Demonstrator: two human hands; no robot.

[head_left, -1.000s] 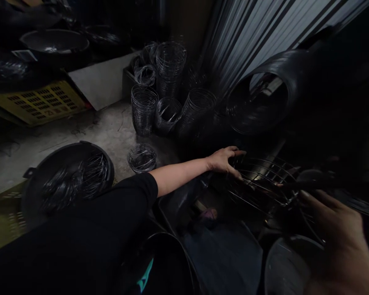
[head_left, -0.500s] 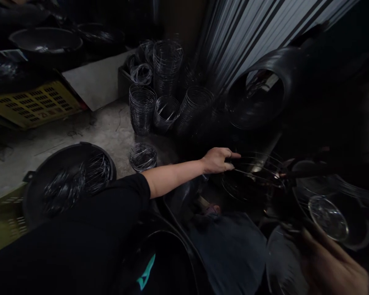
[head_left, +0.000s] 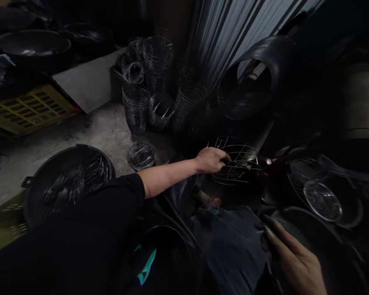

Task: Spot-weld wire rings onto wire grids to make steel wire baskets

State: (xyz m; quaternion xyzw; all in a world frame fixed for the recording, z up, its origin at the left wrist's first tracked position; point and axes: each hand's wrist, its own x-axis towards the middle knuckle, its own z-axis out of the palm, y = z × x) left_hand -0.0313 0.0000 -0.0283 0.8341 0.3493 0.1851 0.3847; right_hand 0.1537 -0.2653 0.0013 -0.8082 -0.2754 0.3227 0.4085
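My left hand (head_left: 211, 159) reaches out across the middle and is closed on the near side of a round wire rack (head_left: 241, 153), made of thin rings and cross wires. A metal piece with a bright tip (head_left: 268, 161) is close to the rack's right side. At the lower right is my right hand (head_left: 298, 256), its fingers pressed together; a tiny bright bit shows at the fingertips, too small to name. Below the rack, blue-grey cloth (head_left: 230, 246) covers my leg.
Stacks of wire rings (head_left: 136, 108) stand on the concrete floor. A black basin (head_left: 33, 196) with bent wires is at left, near a yellow crate (head_left: 33, 108). A large wire coil (head_left: 273, 57) lies behind the rack. At right is a glassy-looking round piece (head_left: 322, 200).
My left hand has closed on the rack, which now shows more sharply and with its grid turned into view. My right hand has moved left and up, closer to my leg.
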